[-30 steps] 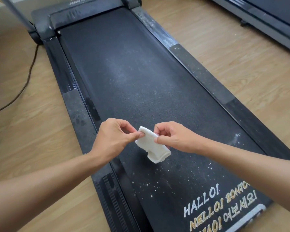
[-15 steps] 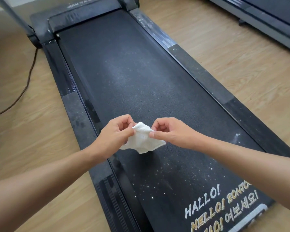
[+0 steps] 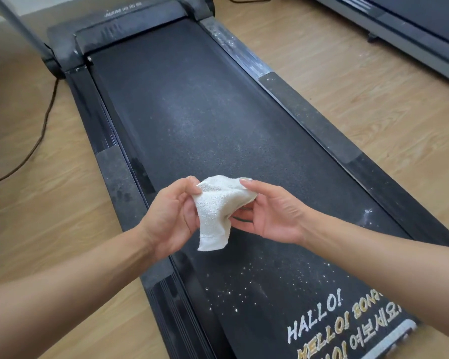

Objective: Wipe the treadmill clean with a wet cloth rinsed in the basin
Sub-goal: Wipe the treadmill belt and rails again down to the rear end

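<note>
We see a light wood-plank floor (image 3: 373, 112) carrying everything. The treadmill (image 3: 192, 112) sits on it, running from near right to far left, w/ white dusty specks on the belt. On the left a dark cable (image 3: 40, 136) trails over the boards from the treadmill's far end toward the left edge. Far right, a 2nd dark machine (image 3: 399, 24) stands on the floor, well apart.

place: home exercise room | cues: treadmill (image 3: 218, 130), wood-look floor (image 3: 373, 99), second machine (image 3: 412, 24)

Light wood-grain floor (image 3: 373, 120), dark cable (image 3: 46, 117) at left, grey machine (image 3: 412, 29) top right.
</note>
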Motion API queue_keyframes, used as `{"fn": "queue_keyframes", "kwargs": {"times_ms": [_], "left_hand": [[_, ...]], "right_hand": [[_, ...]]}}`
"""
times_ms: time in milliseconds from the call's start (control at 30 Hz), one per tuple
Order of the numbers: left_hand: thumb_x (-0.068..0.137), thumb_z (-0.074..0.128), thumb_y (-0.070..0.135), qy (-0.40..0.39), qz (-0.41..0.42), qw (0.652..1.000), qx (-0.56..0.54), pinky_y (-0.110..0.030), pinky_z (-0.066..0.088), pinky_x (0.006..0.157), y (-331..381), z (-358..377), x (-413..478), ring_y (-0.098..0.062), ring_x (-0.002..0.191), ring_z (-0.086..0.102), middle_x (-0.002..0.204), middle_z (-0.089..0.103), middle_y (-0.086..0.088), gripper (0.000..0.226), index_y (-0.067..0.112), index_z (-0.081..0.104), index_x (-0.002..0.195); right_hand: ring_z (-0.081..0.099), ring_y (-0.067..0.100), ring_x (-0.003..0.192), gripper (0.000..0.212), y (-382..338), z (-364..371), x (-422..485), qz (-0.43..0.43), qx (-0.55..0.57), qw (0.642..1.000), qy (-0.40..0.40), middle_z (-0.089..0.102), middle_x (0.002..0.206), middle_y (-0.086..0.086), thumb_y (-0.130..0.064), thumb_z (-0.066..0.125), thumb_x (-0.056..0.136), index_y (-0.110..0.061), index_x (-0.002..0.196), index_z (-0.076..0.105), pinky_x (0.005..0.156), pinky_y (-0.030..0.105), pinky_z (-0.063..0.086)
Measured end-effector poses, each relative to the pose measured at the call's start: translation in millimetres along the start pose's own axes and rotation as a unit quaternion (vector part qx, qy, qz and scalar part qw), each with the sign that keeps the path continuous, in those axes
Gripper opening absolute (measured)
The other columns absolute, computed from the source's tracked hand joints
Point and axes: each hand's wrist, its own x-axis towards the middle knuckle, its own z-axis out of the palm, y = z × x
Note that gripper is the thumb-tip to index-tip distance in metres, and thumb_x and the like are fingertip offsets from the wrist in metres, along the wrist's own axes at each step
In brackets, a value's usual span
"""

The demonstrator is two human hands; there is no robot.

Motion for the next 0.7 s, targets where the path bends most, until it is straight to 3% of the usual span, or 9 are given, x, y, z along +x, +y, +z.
{"fn": "queue_keyframes", "kwargs": {"times_ms": [133, 200, 333, 433, 533, 600, 700], "left_hand": [[0.097, 0.039, 0.001, 0.061, 0.016, 0.994, 0.090, -0.023, 0.049, 0.046, -6.0, -10.5, 1.7, -0.016, 0.055, 0.059, 0.071, 0.057, -0.003, 0.025, 0.014, 0.045, 0.077], [0.093, 0.041, -0.009, 0.084, 0.015, 0.992, 0.094, -0.022, 0.045, 0.041, -10.6, -17.4, 3.7, -0.015, 0.051, 0.054, 0.076, 0.052, -0.006, 0.021, 0.010, 0.048, 0.087], [0.097, 0.053, -0.006, 0.109, 0.001, 0.991, 0.083, -0.027, 0.053, 0.046, -11.6, -18.4, 7.6, -0.018, 0.058, 0.062, 0.096, 0.070, -0.013, 0.027, 0.007, 0.061, 0.120], [0.099, 0.063, 0.002, 0.122, 0.033, 0.980, 0.155, -0.032, 0.058, 0.056, -5.9, -16.5, 12.1, -0.023, 0.076, 0.069, 0.108, 0.077, -0.011, 0.028, 0.015, 0.064, 0.124], [0.098, 0.062, -0.005, 0.126, 0.122, 0.965, 0.196, -0.036, 0.059, 0.063, 16.9, -11.0, 18.0, -0.029, 0.088, 0.071, 0.109, 0.079, -0.009, 0.041, 0.019, 0.059, 0.132], [0.097, 0.064, -0.005, 0.113, 0.188, 0.955, 0.198, -0.036, 0.060, 0.063, 44.7, -8.3, 23.2, -0.026, 0.085, 0.072, 0.107, 0.079, -0.008, 0.048, 0.020, 0.056, 0.138], [0.096, 0.065, -0.009, 0.071, 0.266, 0.937, 0.215, -0.034, 0.054, 0.061, 76.4, -4.8, 26.2, -0.026, 0.075, 0.067, 0.097, 0.079, -0.006, 0.055, 0.024, 0.060, 0.139]], "right_hand": [[0.071, 0.021, 0.095, 0.049, -7.2, -3.3, -0.5, -0.031, -0.088, 0.994, 0.062, 0.071, 0.119, 0.010, -0.022, 0.074, 0.096, -0.006, 0.141, 0.062, 0.082, 0.030, 0.063], [0.067, 0.016, 0.081, 0.048, -10.1, -3.9, 0.8, -0.038, -0.139, 0.986, 0.083, 0.072, 0.112, 0.009, -0.023, 0.075, 0.096, -0.005, 0.139, 0.065, 0.066, 0.021, 0.059], [0.057, 0.007, 0.064, 0.036, -16.6, -3.9, 2.3, -0.038, -0.249, 0.963, 0.097, 0.074, 0.100, 0.001, -0.019, 0.075, 0.097, -0.012, 0.132, 0.069, 0.054, 0.017, 0.043], [0.058, 0.009, 0.066, 0.032, -28.5, 1.2, -0.4, -0.055, -0.320, 0.940, 0.104, 0.079, 0.105, 0.005, -0.015, 0.074, 0.098, -0.020, 0.130, 0.072, 0.050, 0.017, 0.041], [0.063, 0.021, 0.080, 0.027, -51.5, 13.6, -5.9, -0.205, -0.338, 0.911, 0.121, 0.080, 0.113, 0.010, -0.008, 0.073, 0.097, -0.017, 0.122, 0.077, 0.043, 0.018, 0.039], [0.060, 0.016, 0.066, 0.026, -68.6, 18.6, -10.9, -0.335, -0.379, 0.856, 0.102, 0.082, 0.100, 0.009, 0.002, 0.070, 0.096, -0.017, 0.110, 0.082, 0.045, 0.022, 0.042], [0.053, 0.019, 0.057, 0.044, -81.5, 22.0, -16.4, -0.400, -0.463, 0.787, 0.074, 0.077, 0.085, 0.022, 0.010, 0.060, 0.091, -0.025, 0.098, 0.086, 0.053, 0.030, 0.046]]}}
